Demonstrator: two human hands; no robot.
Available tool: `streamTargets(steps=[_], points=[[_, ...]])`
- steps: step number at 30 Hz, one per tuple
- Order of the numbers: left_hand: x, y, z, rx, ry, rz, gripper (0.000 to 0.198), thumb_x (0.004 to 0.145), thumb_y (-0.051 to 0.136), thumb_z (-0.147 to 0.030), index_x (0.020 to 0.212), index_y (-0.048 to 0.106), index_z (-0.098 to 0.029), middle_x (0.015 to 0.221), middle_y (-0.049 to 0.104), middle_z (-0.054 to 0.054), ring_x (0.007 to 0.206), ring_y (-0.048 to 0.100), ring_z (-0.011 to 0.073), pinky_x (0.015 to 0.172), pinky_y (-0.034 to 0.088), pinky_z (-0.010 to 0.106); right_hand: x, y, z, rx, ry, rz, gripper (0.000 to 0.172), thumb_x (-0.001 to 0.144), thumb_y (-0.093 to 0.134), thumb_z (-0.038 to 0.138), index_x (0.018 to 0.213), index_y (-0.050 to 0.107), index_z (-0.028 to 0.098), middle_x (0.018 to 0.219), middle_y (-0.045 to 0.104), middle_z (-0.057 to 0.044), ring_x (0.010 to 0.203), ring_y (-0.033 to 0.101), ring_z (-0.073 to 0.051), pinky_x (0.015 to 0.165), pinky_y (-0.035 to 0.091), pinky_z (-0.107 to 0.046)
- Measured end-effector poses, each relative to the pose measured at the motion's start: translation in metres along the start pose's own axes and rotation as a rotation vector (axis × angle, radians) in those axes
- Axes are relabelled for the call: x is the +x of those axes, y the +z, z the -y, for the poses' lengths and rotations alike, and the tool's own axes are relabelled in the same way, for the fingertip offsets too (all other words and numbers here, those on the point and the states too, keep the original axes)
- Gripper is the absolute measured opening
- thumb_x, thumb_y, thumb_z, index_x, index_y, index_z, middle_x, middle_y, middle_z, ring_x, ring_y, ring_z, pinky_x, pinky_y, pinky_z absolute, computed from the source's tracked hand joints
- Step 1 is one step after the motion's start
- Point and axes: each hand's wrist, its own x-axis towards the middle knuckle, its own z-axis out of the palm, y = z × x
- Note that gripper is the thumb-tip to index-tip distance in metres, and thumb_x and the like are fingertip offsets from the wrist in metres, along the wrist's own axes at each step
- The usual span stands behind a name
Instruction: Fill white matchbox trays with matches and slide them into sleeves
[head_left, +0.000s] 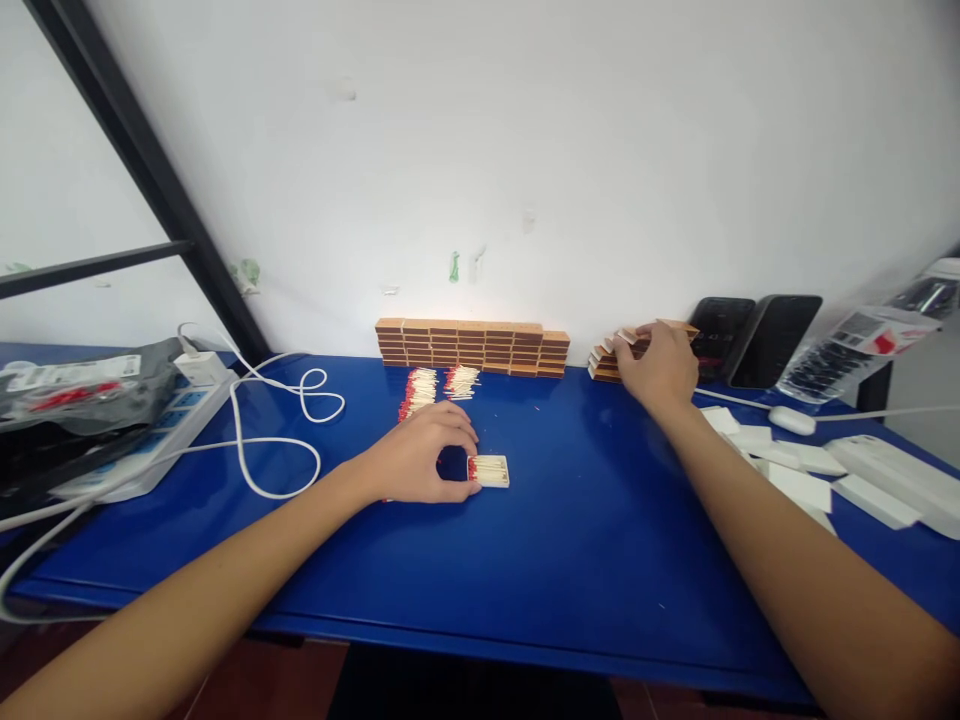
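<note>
A small white matchbox tray [493, 471] filled with red-tipped matches lies on the blue table. My left hand [424, 455] curves round its left end, with thumb and fingers at its sides. Just behind that hand are two piles of loose matches, a longer pile [420, 388] and a smaller pile [461, 381]. At the back right, my right hand [660, 365] rests on a leaning stack of matchbox covers [606, 362], its thumb and fingers closed on the top one. The palm hides part of this stack.
Several rows of stacked matchboxes [472, 345] stand against the wall. Empty white trays [799, 485] lie at right, near two dark phones [776, 340] and a plastic bottle [855, 345]. White cables [238, 410], a power strip [169, 435] and a grey bag [82, 390] occupy the left.
</note>
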Motion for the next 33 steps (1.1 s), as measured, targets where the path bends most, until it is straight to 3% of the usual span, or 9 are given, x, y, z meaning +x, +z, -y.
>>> streamTargets(steps=[8, 13, 20, 25, 27, 29, 33], points=[[0.000, -0.001, 0.003, 0.009, -0.008, -0.011, 0.022, 0.083, 0.086, -0.037, 0.098, 0.078, -0.023, 0.112, 0.077, 0.008, 0.120, 0.066, 0.0298, 0.106, 0.053, 0.046, 0.003, 0.007, -0.006, 0.009, -0.161, -0.009, 0.029, 0.094, 0.060, 0.041, 0.109, 0.070, 0.020, 0.113, 0.067, -0.017, 0.120, 0.056, -0.035, 0.106, 0.044, -0.049], [0.002, -0.002, 0.002, 0.016, 0.002, -0.014, 0.019, 0.084, 0.085, -0.036, 0.096, 0.078, -0.023, 0.110, 0.077, 0.007, 0.116, 0.067, 0.0282, 0.103, 0.054, 0.046, 0.002, 0.011, -0.007, 0.016, -0.213, -0.012, 0.030, 0.096, 0.059, 0.041, 0.112, 0.071, 0.019, 0.119, 0.065, -0.018, 0.128, 0.051, -0.037, 0.112, 0.040, -0.054], [0.002, -0.002, 0.002, 0.018, 0.006, -0.036, 0.019, 0.084, 0.084, -0.034, 0.098, 0.078, -0.023, 0.109, 0.077, 0.008, 0.113, 0.068, 0.0282, 0.100, 0.056, 0.045, -0.003, 0.005, 0.005, 0.032, -0.204, 0.030, 0.025, 0.095, 0.058, 0.038, 0.112, 0.066, 0.021, 0.120, 0.064, -0.017, 0.128, 0.055, -0.035, 0.107, 0.045, -0.049], [0.002, -0.003, 0.008, 0.089, -0.018, -0.081, 0.022, 0.088, 0.082, -0.039, 0.100, 0.076, -0.021, 0.108, 0.076, 0.008, 0.109, 0.069, 0.0280, 0.101, 0.055, 0.047, -0.007, -0.021, 0.027, 0.053, -0.191, -0.058, 0.038, 0.095, 0.059, 0.041, 0.125, 0.062, 0.019, 0.132, 0.062, -0.020, 0.115, 0.063, -0.033, 0.098, 0.051, -0.046], [0.002, -0.004, 0.011, 0.130, -0.038, -0.131, 0.023, 0.089, 0.081, -0.041, 0.100, 0.076, -0.021, 0.104, 0.076, 0.008, 0.105, 0.069, 0.0282, 0.101, 0.055, 0.048, -0.015, -0.032, 0.041, 0.079, -0.260, 0.013, 0.044, 0.095, 0.061, 0.044, 0.131, 0.060, 0.019, 0.133, 0.063, -0.020, 0.114, 0.064, -0.034, 0.097, 0.052, -0.046], [0.002, -0.004, 0.013, 0.172, -0.069, -0.176, 0.025, 0.090, 0.080, -0.043, 0.100, 0.076, -0.021, 0.101, 0.076, 0.008, 0.103, 0.069, 0.0289, 0.100, 0.055, 0.049, -0.029, -0.040, 0.056, 0.104, -0.389, 0.181, 0.046, 0.095, 0.063, 0.046, 0.132, 0.061, 0.020, 0.130, 0.066, -0.019, 0.114, 0.065, -0.035, 0.096, 0.053, -0.047], [0.001, -0.004, 0.016, 0.228, -0.118, -0.212, 0.027, 0.089, 0.080, -0.045, 0.099, 0.076, -0.021, 0.098, 0.076, 0.008, 0.105, 0.069, 0.0305, 0.100, 0.054, 0.051, -0.062, -0.042, 0.082, 0.088, -0.599, 0.550, 0.030, 0.098, 0.063, 0.044, 0.114, 0.068, 0.020, 0.118, 0.070, -0.015, 0.105, 0.069, -0.033, 0.093, 0.054, -0.047]])
